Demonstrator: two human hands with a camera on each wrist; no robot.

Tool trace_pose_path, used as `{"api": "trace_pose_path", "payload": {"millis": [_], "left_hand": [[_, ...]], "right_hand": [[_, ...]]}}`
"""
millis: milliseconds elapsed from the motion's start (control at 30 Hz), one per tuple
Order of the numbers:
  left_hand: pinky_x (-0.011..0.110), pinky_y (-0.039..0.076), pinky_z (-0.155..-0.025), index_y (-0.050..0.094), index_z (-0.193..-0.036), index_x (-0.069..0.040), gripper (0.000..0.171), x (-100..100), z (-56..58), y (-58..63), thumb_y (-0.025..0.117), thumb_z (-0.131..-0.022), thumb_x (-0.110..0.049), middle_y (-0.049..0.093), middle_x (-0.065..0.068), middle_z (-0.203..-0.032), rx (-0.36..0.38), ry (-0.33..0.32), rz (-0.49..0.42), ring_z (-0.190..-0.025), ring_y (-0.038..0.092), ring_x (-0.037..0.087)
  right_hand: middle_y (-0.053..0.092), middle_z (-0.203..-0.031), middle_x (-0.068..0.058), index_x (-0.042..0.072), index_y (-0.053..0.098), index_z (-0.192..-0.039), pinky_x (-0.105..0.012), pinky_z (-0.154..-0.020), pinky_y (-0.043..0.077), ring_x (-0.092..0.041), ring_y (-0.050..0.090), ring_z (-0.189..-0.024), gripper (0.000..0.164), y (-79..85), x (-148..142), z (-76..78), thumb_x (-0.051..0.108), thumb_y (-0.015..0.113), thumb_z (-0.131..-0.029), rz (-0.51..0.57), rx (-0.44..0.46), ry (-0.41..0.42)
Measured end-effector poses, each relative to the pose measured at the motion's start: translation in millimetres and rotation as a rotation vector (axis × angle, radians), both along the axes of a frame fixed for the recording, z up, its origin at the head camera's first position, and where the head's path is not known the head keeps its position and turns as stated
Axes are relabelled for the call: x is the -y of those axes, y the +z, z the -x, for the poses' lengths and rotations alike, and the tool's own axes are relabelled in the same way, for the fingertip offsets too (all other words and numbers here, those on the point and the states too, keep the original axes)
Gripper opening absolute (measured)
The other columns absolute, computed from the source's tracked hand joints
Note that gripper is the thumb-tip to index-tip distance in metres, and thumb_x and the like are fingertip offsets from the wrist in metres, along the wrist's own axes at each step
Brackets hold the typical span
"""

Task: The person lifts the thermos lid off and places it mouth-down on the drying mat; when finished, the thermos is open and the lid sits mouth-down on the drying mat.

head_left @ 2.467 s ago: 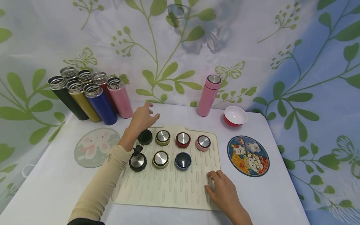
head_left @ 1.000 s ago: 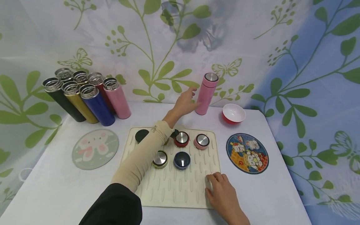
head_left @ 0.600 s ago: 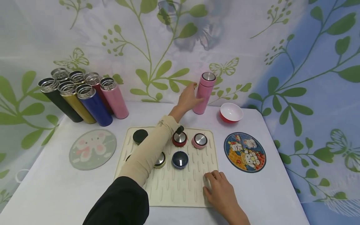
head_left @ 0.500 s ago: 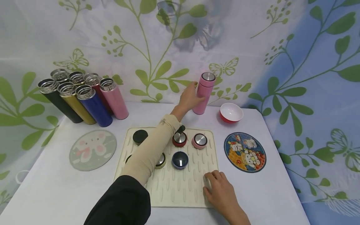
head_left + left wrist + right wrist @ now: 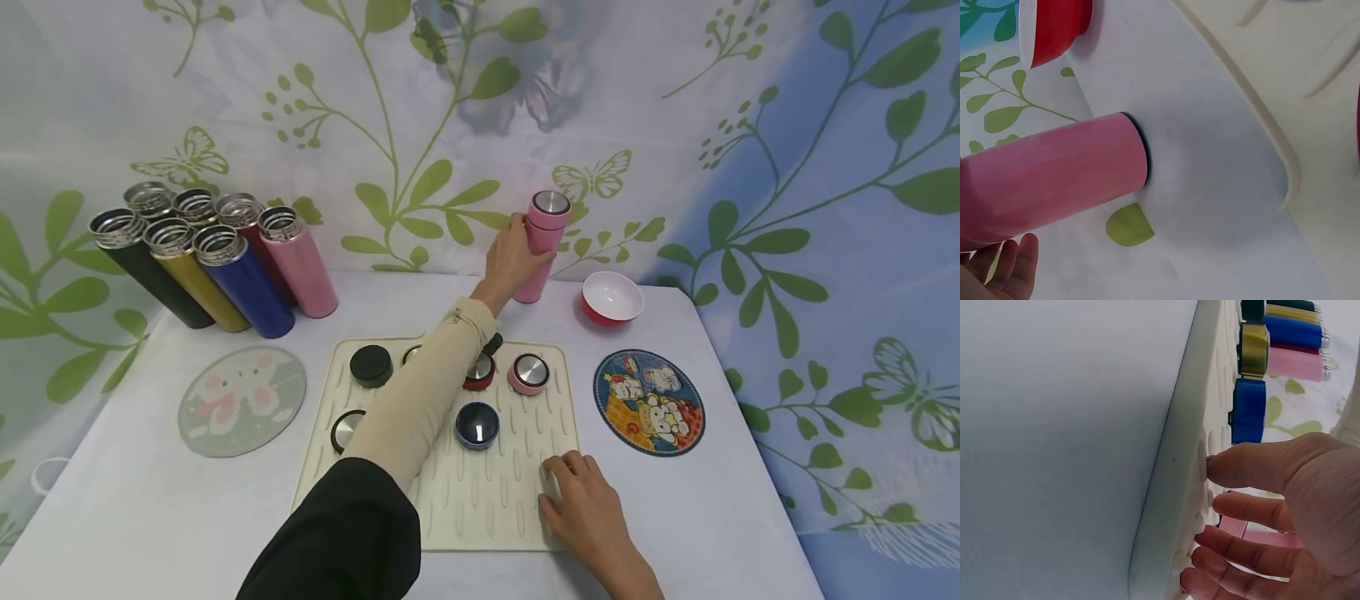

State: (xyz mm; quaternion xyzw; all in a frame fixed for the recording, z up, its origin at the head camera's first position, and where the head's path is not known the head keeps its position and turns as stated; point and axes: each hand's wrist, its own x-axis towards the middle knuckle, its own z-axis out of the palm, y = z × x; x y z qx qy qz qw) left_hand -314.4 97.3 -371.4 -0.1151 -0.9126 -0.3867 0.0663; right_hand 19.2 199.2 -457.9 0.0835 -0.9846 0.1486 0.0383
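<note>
A pink thermos bottle (image 5: pixel 542 242) with a steel-topped lid stands upright at the back of the table, its base at the white cloth in the left wrist view. My left hand (image 5: pixel 513 262) grips its upper body, the thumb across the front and the fingers at its left and far side. Fingertips (image 5: pixel 1025 250) show past the bottle's edge in the left wrist view. Lower right, my right hand (image 5: pixel 588 512) rests with loosely bent fingers at the right edge of the cream ribbed mat (image 5: pixel 517 517), holding nothing. Bottle lids, such as a blue one (image 5: pixel 477 426), sit on the mat.
Several lidless bottles, among them a blue one (image 5: pixel 251 283), cluster at the back left. A red-and-white bowl (image 5: pixel 612 298) stands right of the pink bottle. Round mats lie left (image 5: pixel 243 400) and right (image 5: pixel 649 403). The left sleeve (image 5: pixel 420 392) crosses over some lids.
My left hand has swung right from near the clustered bottles to the standing pink thermos bottle and closed round it. My right hand has stayed at the mat's edge. The head view has shifted slightly.
</note>
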Motion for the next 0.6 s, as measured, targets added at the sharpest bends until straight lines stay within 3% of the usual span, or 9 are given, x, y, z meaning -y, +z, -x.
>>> {"api": "trace_pose_path", "payload": {"millis": [267, 600], "left_hand": [[0.038, 0.050, -0.086, 0.035, -0.136, -0.012, 0.076, 5, -9.2, -5.6, 0.082, -0.082, -0.038, 0.063, 0.011, -0.120, -0.030, -0.017, -0.085, -0.106, 0.063, 0.024], [0.040, 0.048, -0.094, 0.036, -0.141, -0.009, 0.082, 26, -24.0, -11.4, 0.085, -0.080, -0.031, 0.062, 0.011, -0.129, -0.046, -0.040, -0.209, -0.116, 0.061, 0.027]], "right_hand": [[0.058, -0.095, 0.000, 0.012, 0.070, -0.103, -0.036, -0.067, 0.052, -0.018, 0.052, -0.085, 0.036, -2.2, 2, 0.3, 0.019, 0.088, -0.073, -0.002, -0.031, -0.009], [0.059, -0.097, -0.002, 0.012, 0.070, -0.105, -0.037, -0.069, 0.052, -0.019, 0.052, -0.086, 0.037, -2.7, 3, -1.8, 0.019, 0.087, -0.074, 0.011, -0.008, -0.036]]}}
